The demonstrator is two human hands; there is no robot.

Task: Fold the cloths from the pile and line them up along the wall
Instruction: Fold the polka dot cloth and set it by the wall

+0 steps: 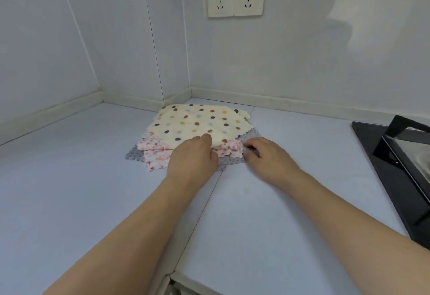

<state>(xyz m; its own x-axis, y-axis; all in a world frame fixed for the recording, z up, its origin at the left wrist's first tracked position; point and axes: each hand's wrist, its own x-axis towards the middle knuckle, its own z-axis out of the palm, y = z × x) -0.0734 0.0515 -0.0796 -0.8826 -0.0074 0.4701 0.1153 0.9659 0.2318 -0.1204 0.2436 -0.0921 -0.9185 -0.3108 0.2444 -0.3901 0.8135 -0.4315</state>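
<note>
Kitchen counter (69,178), far corner | pile of cloths (197,124) lay unfolded near the wall | left hand (193,157) pinched the cream dotted cloth's (193,120) near edge; right hand's (267,155) fingers curled on the grey cloth (229,162) | soft, light, limp; best lifted by corners.

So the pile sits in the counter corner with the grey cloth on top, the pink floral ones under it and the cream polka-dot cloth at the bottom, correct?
Not quite: the head view shows the order reversed. The cream polka-dot cloth lies on top, the pink floral cloths under it, and the grey cloth at the bottom. The pile does sit in the counter corner.
</note>
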